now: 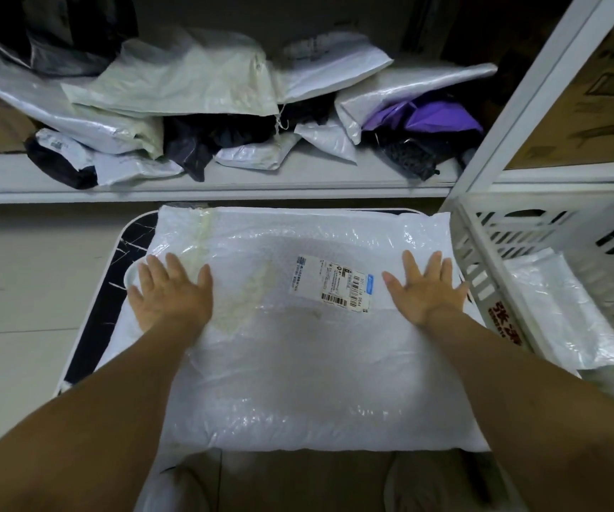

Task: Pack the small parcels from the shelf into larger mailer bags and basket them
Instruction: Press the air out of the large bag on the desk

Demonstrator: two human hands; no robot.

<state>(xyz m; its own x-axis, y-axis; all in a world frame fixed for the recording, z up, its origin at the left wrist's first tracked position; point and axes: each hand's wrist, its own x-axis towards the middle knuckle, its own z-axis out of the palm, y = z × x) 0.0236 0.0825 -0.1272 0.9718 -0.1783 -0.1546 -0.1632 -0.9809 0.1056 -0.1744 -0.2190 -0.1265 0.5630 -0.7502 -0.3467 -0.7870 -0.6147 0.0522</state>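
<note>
A big white mailer bag [298, 345] flat on a small table [113, 290], right in front of the shelf [224, 179]. Left hand [170, 293] flat on its left side, right hand [423, 290] flat on its right side. Fingers straight and spread on both hands, pressing down, holding nothing. A label [335, 282] with bar codes between the two hands.

Probably soft and puffy, like a pillow. Probably light too, but only a guess. Shiny plastic skin, so likely slippery. Floppy in the middle if lifted by one corner. Best to take hold at the two short ends, one hand on each, or to slide both hands under it.

White basket [490, 253] just beside the table on the right, with another white bag [557, 308] already inside. More small parcels [250, 153] in white, black and purple up on the shelf, all in a jumble.

Hard to tell what is inside the big bag. No way to see if its open end is sealed. Words on the label too small to read. Near edge of the table hidden under the bag. Basket cut off at the right edge.
</note>
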